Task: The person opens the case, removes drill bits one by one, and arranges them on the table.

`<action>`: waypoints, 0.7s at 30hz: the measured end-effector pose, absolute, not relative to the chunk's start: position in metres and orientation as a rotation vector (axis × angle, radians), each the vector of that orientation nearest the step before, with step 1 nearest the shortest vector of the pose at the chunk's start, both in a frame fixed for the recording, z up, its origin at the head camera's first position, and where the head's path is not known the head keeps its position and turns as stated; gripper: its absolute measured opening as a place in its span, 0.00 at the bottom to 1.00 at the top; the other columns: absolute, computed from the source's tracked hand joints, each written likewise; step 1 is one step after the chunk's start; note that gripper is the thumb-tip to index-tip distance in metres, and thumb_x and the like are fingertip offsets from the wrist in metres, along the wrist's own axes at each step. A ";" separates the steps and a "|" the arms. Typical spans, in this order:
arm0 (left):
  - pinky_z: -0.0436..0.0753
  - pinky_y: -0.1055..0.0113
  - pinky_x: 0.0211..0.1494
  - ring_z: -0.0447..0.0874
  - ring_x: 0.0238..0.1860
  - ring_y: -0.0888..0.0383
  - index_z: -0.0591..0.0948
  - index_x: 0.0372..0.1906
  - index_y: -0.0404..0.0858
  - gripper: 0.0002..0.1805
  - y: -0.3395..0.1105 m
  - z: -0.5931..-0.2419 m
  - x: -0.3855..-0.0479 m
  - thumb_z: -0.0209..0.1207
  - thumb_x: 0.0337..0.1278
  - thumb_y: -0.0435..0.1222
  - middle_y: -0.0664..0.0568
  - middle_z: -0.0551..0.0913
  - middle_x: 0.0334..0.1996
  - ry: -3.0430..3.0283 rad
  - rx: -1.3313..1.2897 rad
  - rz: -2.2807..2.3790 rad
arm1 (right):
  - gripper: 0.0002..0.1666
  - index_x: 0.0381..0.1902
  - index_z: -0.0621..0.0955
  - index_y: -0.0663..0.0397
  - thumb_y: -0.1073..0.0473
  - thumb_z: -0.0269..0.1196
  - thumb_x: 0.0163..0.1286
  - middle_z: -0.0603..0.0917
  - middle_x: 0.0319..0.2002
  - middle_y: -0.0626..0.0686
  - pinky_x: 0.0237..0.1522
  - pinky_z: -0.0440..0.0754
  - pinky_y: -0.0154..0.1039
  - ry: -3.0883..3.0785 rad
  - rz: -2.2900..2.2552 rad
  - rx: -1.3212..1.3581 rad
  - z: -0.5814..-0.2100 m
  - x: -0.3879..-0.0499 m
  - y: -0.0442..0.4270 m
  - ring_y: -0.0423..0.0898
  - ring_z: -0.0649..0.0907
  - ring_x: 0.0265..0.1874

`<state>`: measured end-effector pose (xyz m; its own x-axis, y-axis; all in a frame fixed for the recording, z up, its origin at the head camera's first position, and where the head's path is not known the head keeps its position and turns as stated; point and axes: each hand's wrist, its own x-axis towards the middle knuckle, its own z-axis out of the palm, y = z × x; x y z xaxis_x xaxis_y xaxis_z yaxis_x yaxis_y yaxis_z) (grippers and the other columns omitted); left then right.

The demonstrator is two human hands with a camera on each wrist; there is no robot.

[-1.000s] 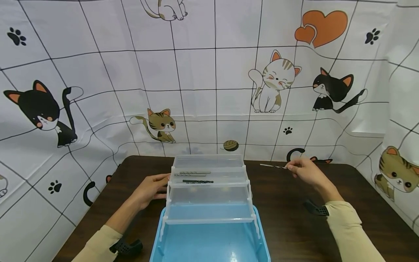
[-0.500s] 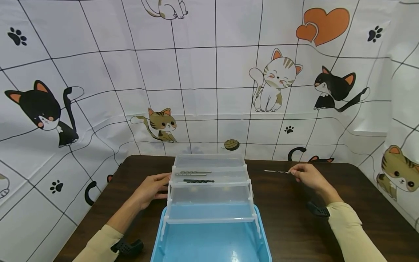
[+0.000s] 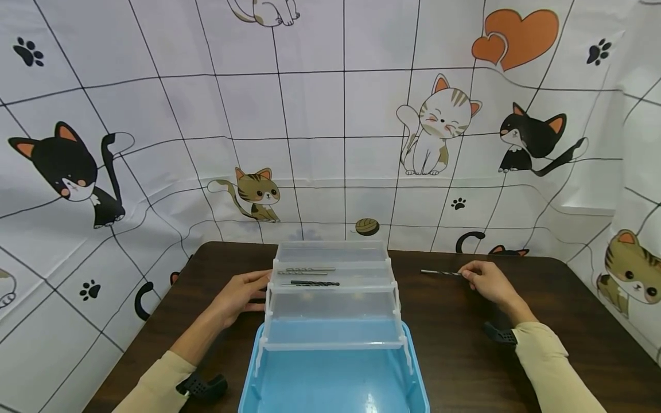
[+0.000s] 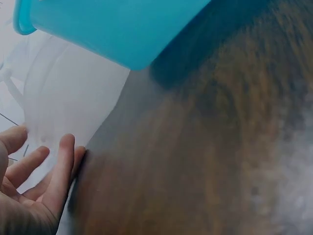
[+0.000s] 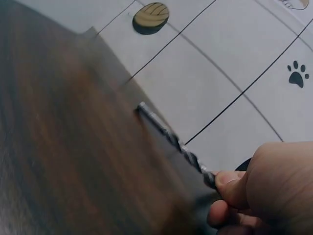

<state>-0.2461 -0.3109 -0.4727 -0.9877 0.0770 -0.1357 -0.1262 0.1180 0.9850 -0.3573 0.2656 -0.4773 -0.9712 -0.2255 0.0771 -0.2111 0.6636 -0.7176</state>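
My right hand (image 3: pixel 488 281) pinches a drill bit (image 3: pixel 439 272) at one end, holding it out over the right side of the table; its spiral flutes show in the right wrist view. To the left, my left hand (image 3: pixel 240 298) touches the side of the clear tiered trays (image 3: pixel 333 307) with loosely extended fingers. These trays rise above a blue box (image 3: pixel 335 384). Silver drill bits (image 3: pixel 307 270) lie in an upper tray, with dark drill bits (image 3: pixel 315 283) just in front of them.
Dark wood-grain table (image 3: pixel 449 367) extends on both sides of the box. A white sheet (image 3: pixel 310 115) printed with cats hangs behind the table's far edge and along its sides. Black straps with dark devices sit at both wrists.
My right hand has shifted slightly right and down with the drill bit, whose free end dips a little. The left hand stays at the trays. The head view has shifted slightly.
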 end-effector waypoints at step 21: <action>0.86 0.52 0.51 0.84 0.52 0.45 0.71 0.74 0.36 0.35 -0.316 -0.483 -0.250 0.61 0.72 0.51 0.36 0.72 0.67 2.240 -0.024 2.000 | 0.10 0.46 0.85 0.65 0.62 0.62 0.76 0.78 0.48 0.69 0.38 0.76 0.58 3.112 -0.970 -0.459 -0.491 -0.359 0.258 0.59 0.77 0.37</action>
<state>-0.2499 -0.3159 -0.4826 -0.9903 0.0799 -0.1138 -0.1040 0.1169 0.9877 -0.3587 0.2585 -0.4914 -0.9501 -0.2177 0.2233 -0.3060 0.7886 -0.5334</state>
